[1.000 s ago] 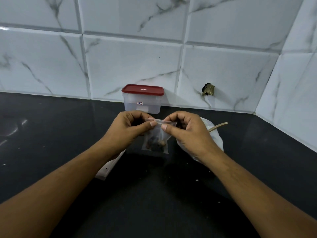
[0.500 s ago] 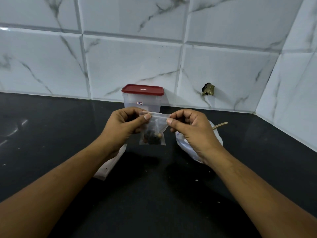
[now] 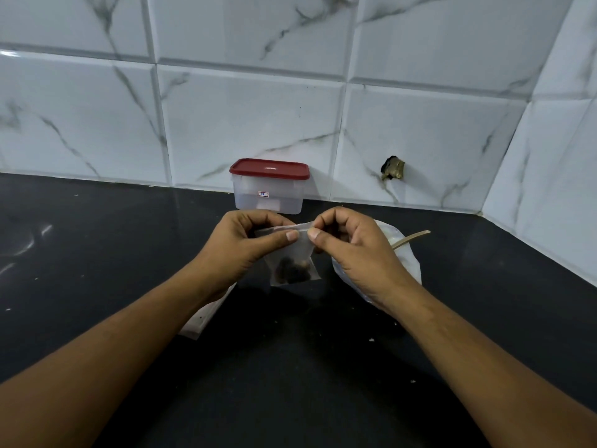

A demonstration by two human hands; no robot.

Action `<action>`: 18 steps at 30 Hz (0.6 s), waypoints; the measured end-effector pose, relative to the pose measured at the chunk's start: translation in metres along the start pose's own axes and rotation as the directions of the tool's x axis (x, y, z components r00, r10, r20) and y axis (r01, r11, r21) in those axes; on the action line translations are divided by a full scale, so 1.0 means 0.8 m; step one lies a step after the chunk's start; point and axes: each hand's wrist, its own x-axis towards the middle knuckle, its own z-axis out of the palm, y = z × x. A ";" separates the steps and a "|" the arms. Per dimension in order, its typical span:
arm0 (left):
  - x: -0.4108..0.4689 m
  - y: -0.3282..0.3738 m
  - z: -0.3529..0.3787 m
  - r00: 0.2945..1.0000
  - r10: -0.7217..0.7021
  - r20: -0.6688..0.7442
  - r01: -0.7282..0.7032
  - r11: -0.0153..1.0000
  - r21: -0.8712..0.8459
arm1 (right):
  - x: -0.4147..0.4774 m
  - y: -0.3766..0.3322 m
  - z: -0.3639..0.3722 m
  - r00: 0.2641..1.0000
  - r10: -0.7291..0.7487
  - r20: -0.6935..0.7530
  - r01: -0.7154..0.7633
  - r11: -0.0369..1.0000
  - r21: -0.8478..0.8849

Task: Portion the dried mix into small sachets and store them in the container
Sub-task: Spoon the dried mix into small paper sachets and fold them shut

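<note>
Head view: both hands are raised over the black stone countertop [image 3: 97, 260] and meet at the top edge of a small clear plastic sachet [image 3: 298, 253]. The left hand [image 3: 242, 247] pinches that edge between thumb and curled forefinger. The right hand [image 3: 355, 253] pinches it just beside the left, the two thumb tips almost touching. The sachet hangs below the fingers. Its long axis runs roughly up and down, tilted a little, and a dark clump of dried mix [image 3: 292, 271] sits in its bottom corner. I judge that the mouth is being pressed shut. Whether the seal is fully closed cannot be told.

The coming move turns on the clear rectangular plastic container [image 3: 268, 198] with its red lid [image 3: 269, 169]. It stands straight beyond the hands against the wall, clear of them, and slightly closer to the left hand than the right. The lid is on, so it would have to come off before the sachet goes in, and one hand would have to let go to do that.

Behind and beneath the right hand lies a crumpled white plastic bag [image 3: 408, 260], with a pale wooden spoon handle [image 3: 412, 238] pointing out of it away from the right hand. Under the left forearm a flat white packet [image 3: 206, 315] lies on the countertop.
</note>
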 end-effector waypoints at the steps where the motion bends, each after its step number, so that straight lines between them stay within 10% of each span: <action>1: 0.001 -0.001 -0.001 1.000 0.006 -0.005 -0.006 1.000 0.003 | 0.000 -0.001 0.000 1.000 -0.005 -0.003 0.005 1.000 0.007; 18: 0.000 0.001 0.001 0.998 0.035 0.046 -0.038 0.998 0.051 | 0.001 0.003 0.003 0.999 -0.049 0.006 0.049 0.999 -0.007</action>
